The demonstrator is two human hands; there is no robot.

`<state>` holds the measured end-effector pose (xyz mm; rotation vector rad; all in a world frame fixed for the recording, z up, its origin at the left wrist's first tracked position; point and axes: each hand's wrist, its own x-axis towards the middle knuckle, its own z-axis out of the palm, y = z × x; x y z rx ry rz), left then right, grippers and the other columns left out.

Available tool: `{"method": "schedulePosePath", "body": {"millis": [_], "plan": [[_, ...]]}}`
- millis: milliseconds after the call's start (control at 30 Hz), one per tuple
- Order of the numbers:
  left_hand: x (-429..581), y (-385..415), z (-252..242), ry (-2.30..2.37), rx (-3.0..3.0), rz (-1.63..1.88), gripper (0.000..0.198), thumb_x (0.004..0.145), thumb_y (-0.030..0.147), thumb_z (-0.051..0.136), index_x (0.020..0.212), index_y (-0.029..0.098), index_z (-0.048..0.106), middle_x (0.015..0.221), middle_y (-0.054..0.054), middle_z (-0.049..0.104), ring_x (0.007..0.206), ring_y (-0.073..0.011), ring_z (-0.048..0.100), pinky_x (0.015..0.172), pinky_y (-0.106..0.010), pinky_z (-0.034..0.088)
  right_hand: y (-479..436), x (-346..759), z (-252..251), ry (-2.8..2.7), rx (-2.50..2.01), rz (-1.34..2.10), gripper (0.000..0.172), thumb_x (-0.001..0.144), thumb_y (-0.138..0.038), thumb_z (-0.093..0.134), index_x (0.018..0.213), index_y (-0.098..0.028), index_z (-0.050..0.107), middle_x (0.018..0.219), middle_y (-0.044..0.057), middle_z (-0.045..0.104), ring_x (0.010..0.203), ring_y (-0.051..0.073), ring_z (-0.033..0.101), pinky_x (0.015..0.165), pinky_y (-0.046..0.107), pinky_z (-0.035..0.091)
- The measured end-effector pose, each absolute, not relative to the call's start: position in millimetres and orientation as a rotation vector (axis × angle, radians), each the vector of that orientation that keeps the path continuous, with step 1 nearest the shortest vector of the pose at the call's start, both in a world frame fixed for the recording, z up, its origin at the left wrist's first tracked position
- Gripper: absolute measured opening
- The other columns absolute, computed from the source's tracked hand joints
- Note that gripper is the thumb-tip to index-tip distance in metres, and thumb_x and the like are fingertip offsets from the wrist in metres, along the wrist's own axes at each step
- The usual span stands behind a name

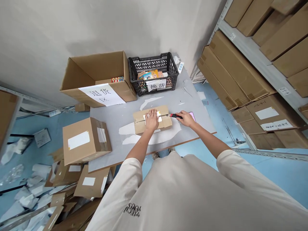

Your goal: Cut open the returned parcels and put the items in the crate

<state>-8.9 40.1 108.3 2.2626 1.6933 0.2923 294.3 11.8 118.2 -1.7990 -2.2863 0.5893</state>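
Observation:
A small cardboard box (139, 126) with white labels lies on the grey table (113, 128) in front of me. My left hand (152, 120) rests flat on its top, fingers stretched out over the label. In my right hand (186, 118) is a red and black utility knife (176, 115), gripped by its handle. The knife's tip points left and meets the box's right end, near the seam along the top. Whether the blade is in the cardboard I cannot tell. A phone with a pink screen (192, 116) lies beyond my right hand, partly covered by it.
A big open carton (96, 93) and a black plastic crate (154, 86) with small packets stand at the table's back. A labelled carton (79, 141) sits at the left edge. Discarded boxes (91, 183) litter the floor left; shelves of cartons (240, 77) rise at right.

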Motion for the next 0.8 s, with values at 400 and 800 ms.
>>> {"method": "schedulePosePath", "body": {"millis": [400,800], "plan": [[-10,39,107,1.720,2.255,0.278,0.072,0.108,0.032,0.039,0.179,0.019,0.034,0.180,-0.019,0.045,0.172,-0.0354,0.033,0.139,-0.065,0.022,24,317,109,-2.244,-1.747,0.596,0.051,0.111,-0.045,0.056,0.154,-0.025,0.073,0.131,0.017,0.072,0.123,0.036,0.067,0.108,0.044,0.052],[-16,33,106,1.703,2.221,0.290,0.069,0.109,0.035,0.042,0.177,0.020,0.039,0.182,-0.017,0.042,0.174,-0.0320,0.030,0.142,-0.060,0.019,47,329,100,-1.970,-1.761,0.715,0.050,0.105,-0.048,0.060,0.142,-0.018,0.076,0.129,0.016,0.074,0.122,0.035,0.068,0.109,0.046,0.054]]}}
